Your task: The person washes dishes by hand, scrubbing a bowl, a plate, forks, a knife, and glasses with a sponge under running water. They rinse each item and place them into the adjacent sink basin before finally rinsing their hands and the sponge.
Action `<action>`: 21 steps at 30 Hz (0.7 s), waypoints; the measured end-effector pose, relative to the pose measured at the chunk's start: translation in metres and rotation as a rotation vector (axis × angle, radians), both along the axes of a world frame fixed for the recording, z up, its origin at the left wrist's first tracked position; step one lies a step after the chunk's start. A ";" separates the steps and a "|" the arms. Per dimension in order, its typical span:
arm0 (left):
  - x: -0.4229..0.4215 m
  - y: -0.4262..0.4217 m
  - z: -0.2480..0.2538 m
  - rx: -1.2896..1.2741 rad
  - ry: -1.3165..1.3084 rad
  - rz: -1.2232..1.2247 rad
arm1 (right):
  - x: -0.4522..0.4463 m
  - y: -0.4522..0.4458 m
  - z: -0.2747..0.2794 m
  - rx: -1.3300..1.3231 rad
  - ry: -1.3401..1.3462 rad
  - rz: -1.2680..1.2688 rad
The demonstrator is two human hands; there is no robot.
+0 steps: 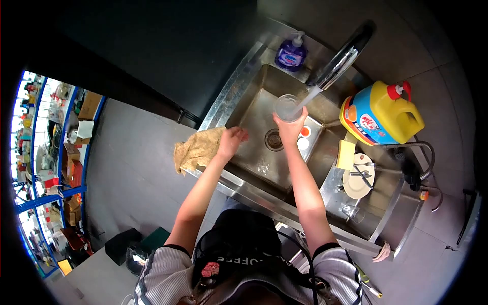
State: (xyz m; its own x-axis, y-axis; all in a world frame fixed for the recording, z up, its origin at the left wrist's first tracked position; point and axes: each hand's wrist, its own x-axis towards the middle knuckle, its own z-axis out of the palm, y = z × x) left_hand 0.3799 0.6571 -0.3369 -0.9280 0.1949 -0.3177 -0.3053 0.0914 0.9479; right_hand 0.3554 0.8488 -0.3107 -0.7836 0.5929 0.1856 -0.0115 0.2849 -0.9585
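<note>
My right hand (291,127) is wrapped round a clear drinking glass (287,108) above the left basin (254,157). Water from the faucet (341,57) runs into the mouth of the glass. Over the basin's left rim hovers my left hand (232,143), its fingers loosely bent with nothing visible in them. Beside it, a tan cloth (199,148) drapes over the rim; whether the hand touches it I cannot tell. The drain (273,140) lies between my hands. A small orange-red round item (305,131) and a white round item (303,144) are near my right wrist.
Purple soap bottle (291,54) stands behind the basin; a yellow detergent jug (378,114) is at the right. A yellow sponge (345,155), a plate (356,189) with cutlery and another glass (354,213) occupy the right side. Shelves (51,198) stand far left.
</note>
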 end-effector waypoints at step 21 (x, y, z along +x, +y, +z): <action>0.016 0.003 0.007 0.134 -0.168 0.003 | 0.032 0.007 -0.014 0.029 -0.012 0.111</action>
State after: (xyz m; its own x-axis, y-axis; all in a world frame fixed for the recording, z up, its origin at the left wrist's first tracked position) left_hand 0.3954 0.6602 -0.3295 -0.8648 0.2436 -0.4391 -0.4599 -0.0331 0.8874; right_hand 0.3876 0.8558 -0.3243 -0.8465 0.4965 0.1921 -0.0334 0.3106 -0.9500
